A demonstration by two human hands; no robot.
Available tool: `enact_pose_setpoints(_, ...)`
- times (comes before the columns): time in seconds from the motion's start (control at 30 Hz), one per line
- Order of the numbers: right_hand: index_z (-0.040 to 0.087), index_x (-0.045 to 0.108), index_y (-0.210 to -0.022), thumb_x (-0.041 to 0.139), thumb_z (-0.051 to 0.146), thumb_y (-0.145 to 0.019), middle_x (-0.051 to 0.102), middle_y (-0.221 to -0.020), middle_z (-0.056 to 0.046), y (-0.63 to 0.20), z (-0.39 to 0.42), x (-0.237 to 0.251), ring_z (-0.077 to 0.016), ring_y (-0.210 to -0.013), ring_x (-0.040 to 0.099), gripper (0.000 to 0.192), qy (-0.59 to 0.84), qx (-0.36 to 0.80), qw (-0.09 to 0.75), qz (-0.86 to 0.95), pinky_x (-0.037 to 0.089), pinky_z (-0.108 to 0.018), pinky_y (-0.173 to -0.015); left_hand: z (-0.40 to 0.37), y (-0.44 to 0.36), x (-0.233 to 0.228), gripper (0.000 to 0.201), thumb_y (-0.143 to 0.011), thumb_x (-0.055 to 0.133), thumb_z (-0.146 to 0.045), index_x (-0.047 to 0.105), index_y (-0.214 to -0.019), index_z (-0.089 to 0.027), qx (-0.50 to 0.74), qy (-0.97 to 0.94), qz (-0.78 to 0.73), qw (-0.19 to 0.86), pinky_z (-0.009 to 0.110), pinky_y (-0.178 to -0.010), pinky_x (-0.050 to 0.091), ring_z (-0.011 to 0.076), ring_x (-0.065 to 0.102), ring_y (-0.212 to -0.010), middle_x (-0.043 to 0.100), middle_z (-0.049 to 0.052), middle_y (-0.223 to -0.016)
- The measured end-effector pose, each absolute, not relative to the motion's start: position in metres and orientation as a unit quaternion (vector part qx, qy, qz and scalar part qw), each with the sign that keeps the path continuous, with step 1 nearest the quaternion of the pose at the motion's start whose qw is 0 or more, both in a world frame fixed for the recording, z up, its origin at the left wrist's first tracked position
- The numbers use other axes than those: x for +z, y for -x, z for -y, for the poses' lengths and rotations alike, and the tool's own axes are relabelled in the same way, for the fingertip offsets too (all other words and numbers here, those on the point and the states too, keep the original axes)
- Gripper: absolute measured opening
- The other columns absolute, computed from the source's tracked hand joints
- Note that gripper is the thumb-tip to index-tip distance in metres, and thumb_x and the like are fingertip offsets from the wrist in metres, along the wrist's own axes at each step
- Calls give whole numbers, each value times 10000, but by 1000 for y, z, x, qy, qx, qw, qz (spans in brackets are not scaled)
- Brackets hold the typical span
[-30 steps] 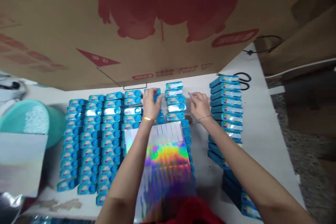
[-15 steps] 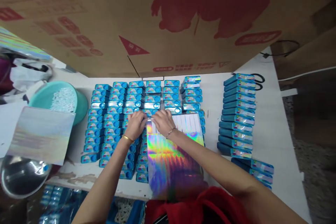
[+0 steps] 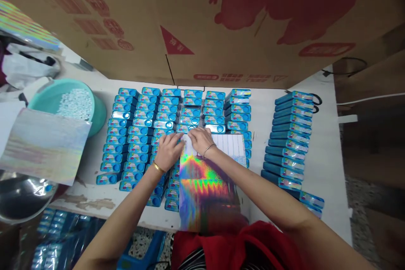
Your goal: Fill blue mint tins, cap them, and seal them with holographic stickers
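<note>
A shiny rainbow-coloured holographic sticker sheet (image 3: pixel 215 194), with white strips along its top, lies over part of the rows of blue boxes (image 3: pixel 139 148) and slopes toward my lap. At its upper left corner, my right hand (image 3: pixel 201 140) is closed with curled fingers over the edge. My left hand (image 3: pixel 170 150) is just left of that corner, above the boxes, its thumb and fingers pinched together. Whatever is between the left fingertips is too small to make out. The two sets of fingertips are close together, with a narrow gap between them.
A separate column of blue boxes with shiny labels (image 3: pixel 288 137) stands on the right, near black scissors (image 3: pixel 316 103). At left are a green tub (image 3: pixel 100 109) of small white pieces, another holographic sheet (image 3: pixel 44 145) and a metal bowl (image 3: pixel 23 200). A large carton (image 3: pixel 142 59) walls off the back.
The fingertips have drawn slightly apart at the sheet's corner. The whole view has shifted a little, with the carton print moving right and up. The sheet stays under my right hand.
</note>
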State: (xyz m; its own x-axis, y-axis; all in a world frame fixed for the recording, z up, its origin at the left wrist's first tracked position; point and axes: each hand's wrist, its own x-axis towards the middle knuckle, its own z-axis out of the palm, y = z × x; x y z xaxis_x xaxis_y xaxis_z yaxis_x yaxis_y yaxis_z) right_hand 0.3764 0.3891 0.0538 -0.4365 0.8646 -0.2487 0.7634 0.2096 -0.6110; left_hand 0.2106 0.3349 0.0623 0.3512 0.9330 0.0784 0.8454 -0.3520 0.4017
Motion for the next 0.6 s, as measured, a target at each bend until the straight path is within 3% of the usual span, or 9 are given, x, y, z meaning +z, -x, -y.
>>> enact_pose_setpoints(0.17,176,661,-920,359,216,-966,680,-972,-102,-378,-385,47,-249,-963,544,308,510,346,86,783,323,-398,-857,-296,-220,102,61,-852,569,-204,622,-841,-231,201,-779,-553,217,388,-840,386,202,610,-884,693,49,-916)
enact_pose_setpoints(0.27,181,639,-1102,342,382,-980,641,-1131,-128,-387,-378,48,-263,-1092,518,378,499,367,207,757,356,-417,-930,-292,-230,134,56,-833,619,-232,575,-801,-219,354,-641,-632,254,362,-835,422,171,613,-806,657,20,-813)
enact_pose_setpoints(0.37,198,607,-1177,233,640,-931,581,-1253,-124,-400,-367,59,-255,-1198,491,628,469,421,356,689,355,-425,-1018,-308,-244,146,141,-803,667,-288,551,-795,-207,502,-450,-669,314,314,-791,471,153,609,-802,627,13,-813)
enact_pose_setpoints(0.47,202,637,-1064,243,737,-871,639,-1114,-102,-413,-358,75,-247,-1091,565,692,451,498,406,619,399,-412,-985,-330,-261,140,215,-735,726,-324,559,-752,-190,546,-336,-664,385,263,-725,474,124,591,-737,623,2,-775)
enact_pose_setpoints(0.6,202,602,-799,514,556,-865,626,-793,-26,-430,-360,85,-181,-807,588,371,532,531,409,517,452,-315,-796,-353,-285,119,273,-654,773,-339,561,-705,-174,528,-259,-661,466,216,-632,425,87,521,-619,566,-32,-654)
